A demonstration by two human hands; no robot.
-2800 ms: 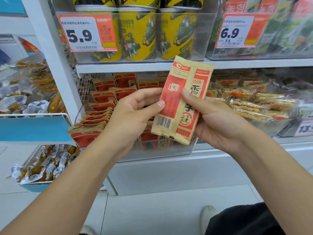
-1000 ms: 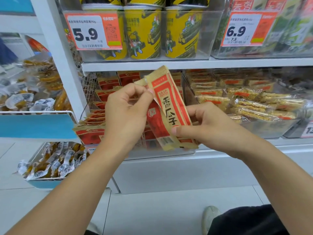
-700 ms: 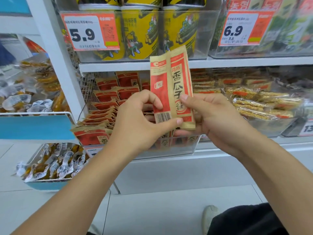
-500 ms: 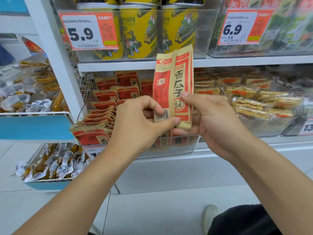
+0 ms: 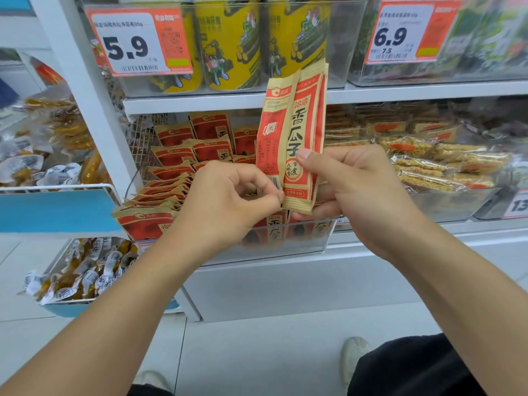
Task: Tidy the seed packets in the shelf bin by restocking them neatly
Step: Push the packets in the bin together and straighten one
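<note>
Upright, both hands [image 5: 357,192] pinch "香瓜子" packets [image 5: 297,132].

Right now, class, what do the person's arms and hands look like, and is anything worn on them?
Both forearms are bare to the frame's edge: no sleeves, gloves, watch or rings visible. The left hand and right hand have short, unpainted nails.

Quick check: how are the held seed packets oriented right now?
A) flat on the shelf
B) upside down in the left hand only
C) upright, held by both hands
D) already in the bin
C: the seed packets stand upright, pinched low by the left hand and right hand, in front of the bin.
</note>
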